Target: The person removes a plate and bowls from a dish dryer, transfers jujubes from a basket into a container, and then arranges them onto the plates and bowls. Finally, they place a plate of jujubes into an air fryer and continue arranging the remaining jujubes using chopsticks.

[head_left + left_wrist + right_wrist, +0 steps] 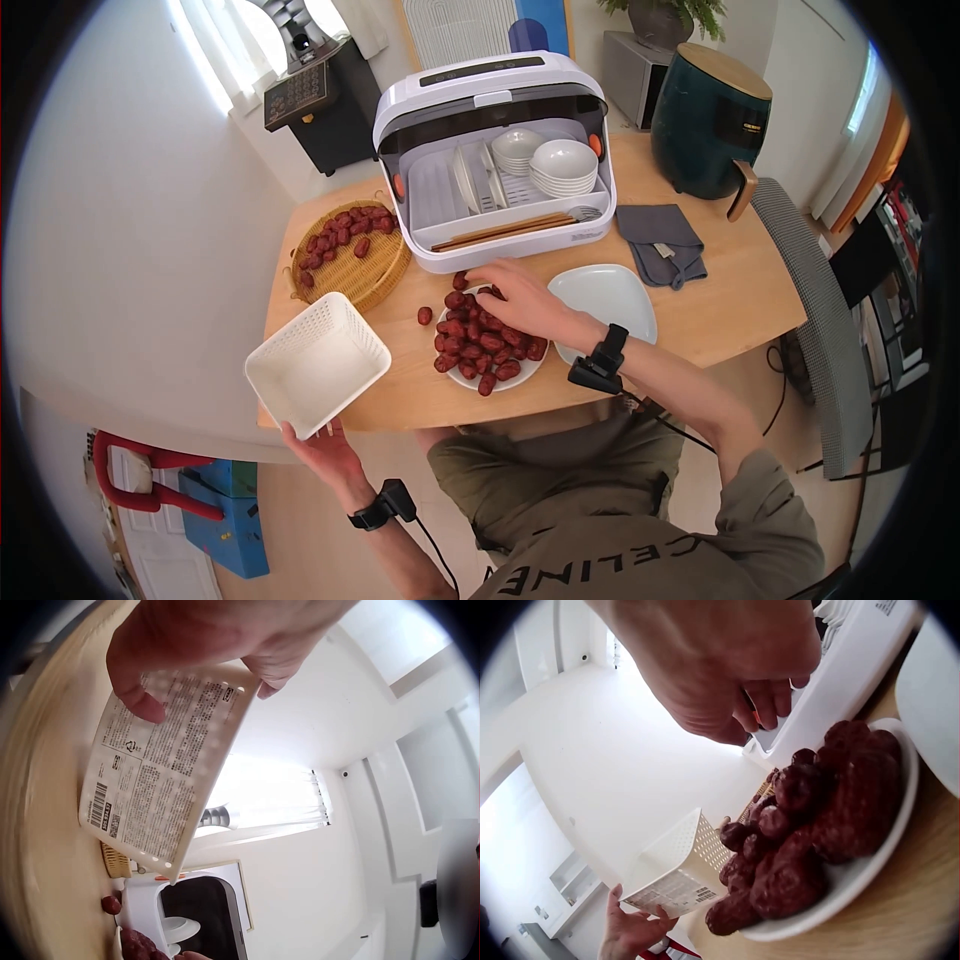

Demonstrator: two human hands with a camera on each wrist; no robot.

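Observation:
My left hand [328,452] grips the near edge of a white plastic basket [318,362], tilted at the table's front left; its inside shows bare. In the left wrist view, fingers lie against the basket's labelled underside [154,769]. Red dates [485,340] are heaped on a white plate [520,378] in the middle. Over the back of this heap reaches my right hand [530,300], fingers loosely bent, with no date visible between them in the right wrist view. One loose date [425,316] lies on the table left of the plate.
A round wicker tray [375,275] with more dates sits at the back left. Behind the plate stands a white dish cabinet [440,262] with bowls and chopsticks. To the right are a pale square plate [610,300], a grey cloth [660,240] and a green air fryer [705,120].

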